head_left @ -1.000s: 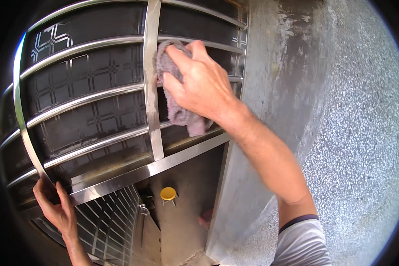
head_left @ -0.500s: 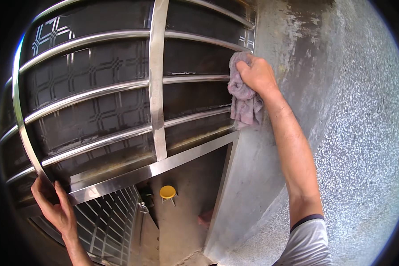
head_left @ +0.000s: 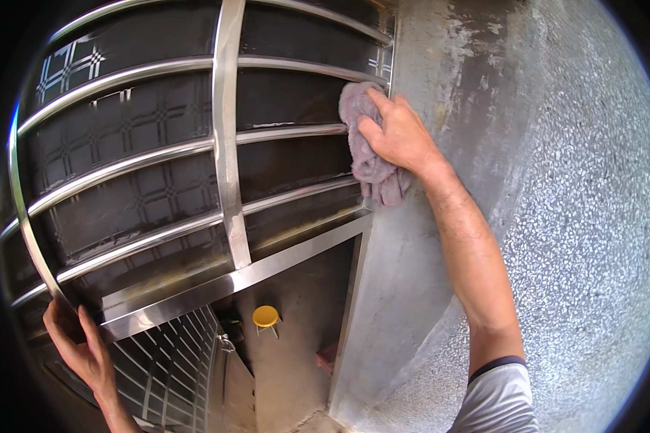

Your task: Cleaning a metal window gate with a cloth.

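Upper centre: right hand (head_left: 397, 133) clamps 1 grey rag (head_left: 368, 148) against the steel grille (head_left: 227, 144). Lower left: left hand (head_left: 79, 346) grips its frame; 1 yellow stool (head_left: 266, 316) below.

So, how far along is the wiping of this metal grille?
Done: cannot tell, no bar shows a clear wiped mark. In hand: the right hand presses a grey cloth on the steel grille at its right end, by the concrete wall; the left hand grips its lower left corner. Left: cannot tell.

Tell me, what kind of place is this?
Probably an upper-floor balcony or window ledge outdoors: a steel railing, a speckled stone wall, and far below, a yellow stool on a floor.
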Tool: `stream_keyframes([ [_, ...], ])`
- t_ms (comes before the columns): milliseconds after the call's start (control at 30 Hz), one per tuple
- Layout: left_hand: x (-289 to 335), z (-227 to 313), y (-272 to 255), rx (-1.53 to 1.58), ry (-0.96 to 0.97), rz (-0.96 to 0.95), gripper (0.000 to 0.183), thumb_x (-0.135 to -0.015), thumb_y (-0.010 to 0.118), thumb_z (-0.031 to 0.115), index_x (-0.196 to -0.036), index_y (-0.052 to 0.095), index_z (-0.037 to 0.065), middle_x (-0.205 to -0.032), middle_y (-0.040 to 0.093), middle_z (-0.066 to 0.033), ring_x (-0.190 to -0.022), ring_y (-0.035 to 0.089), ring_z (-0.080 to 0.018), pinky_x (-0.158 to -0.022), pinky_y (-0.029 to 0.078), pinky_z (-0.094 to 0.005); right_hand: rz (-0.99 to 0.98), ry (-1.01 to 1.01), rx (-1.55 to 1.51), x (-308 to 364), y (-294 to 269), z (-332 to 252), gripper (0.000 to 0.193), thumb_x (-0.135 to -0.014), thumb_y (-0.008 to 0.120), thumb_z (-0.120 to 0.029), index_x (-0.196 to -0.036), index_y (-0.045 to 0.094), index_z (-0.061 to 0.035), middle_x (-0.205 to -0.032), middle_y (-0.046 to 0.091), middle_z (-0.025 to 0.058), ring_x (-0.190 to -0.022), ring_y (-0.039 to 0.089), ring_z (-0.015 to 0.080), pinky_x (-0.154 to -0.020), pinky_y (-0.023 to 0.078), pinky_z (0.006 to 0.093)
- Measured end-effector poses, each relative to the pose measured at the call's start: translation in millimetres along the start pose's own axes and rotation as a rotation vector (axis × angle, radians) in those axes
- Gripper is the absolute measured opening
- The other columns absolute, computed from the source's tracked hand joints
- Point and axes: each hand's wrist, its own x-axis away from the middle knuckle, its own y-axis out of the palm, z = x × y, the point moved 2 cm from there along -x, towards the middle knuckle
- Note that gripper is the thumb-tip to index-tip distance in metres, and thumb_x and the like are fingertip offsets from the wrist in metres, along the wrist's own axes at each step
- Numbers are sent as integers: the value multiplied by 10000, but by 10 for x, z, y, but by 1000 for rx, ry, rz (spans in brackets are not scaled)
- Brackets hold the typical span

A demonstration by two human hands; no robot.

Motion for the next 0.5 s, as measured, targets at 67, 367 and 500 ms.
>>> stream_keyframes([
  [67, 21, -2, -21, 20, -8, 5, 397, -1046, 623, 90, -1415, 502, 3, -1236, 618, -89, -1092, 600, -140, -940, 481, -269, -42, 110, 51, -80, 17, 65, 627, -886, 606, -332, -1403, 554, 19, -1170, 633, 396, -1125, 625, 522, -1013, 499, 530],
  [367, -3, 83, 56, 1, 3, 23, 384, -1048, 618, 83, -1402, 507, -13, -1264, 614, -109, -1147, 599, -178, -992, 471, -295, 70, 97, -160, -145, 28, 17, 483, -838, 646, -287, -1208, 701, 19, -1167, 660, 350, -1092, 654, 491, -964, 536, 513],
  [500, 2, 41, 50, -31, -29, 28, 386, -1048, 621, 94, -1401, 507, -15, -1262, 613, -115, -1151, 596, -181, -1001, 465, -296, 174, -226, -117, -51, 80, -476, 496, -810, 667, -267, -1261, 689, -63, -1062, 640, 295, -987, 669, 460, -877, 571, 507],
])
